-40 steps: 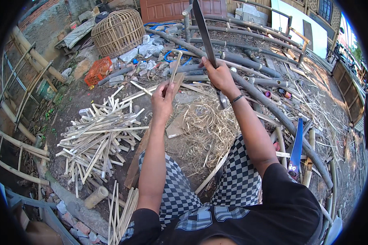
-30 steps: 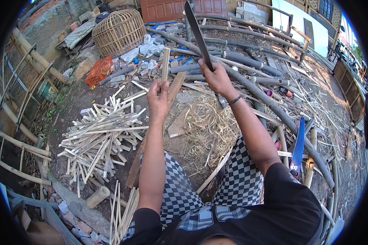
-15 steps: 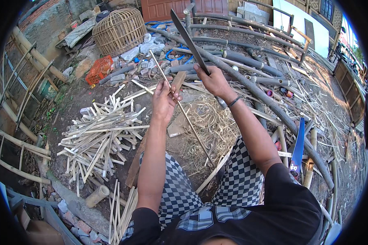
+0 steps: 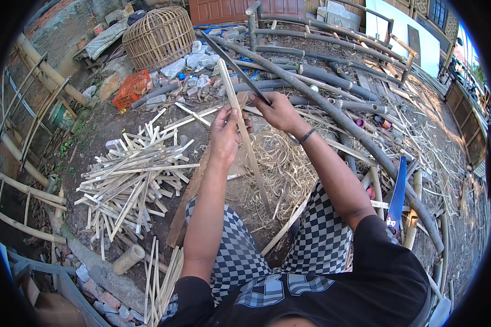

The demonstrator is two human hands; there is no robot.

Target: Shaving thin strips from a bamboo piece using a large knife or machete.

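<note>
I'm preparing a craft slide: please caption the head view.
Left hand gripping a long, pale, wood-like strip; right hand holding a long, dark-bladed knife; curly tan shavings lie below.

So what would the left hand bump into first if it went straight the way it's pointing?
The left hand, holding a pale strip, would probably meet the long dark blade in the right hand, which slants across ahead. Depth is unclear, so it might pass underneath.
</note>
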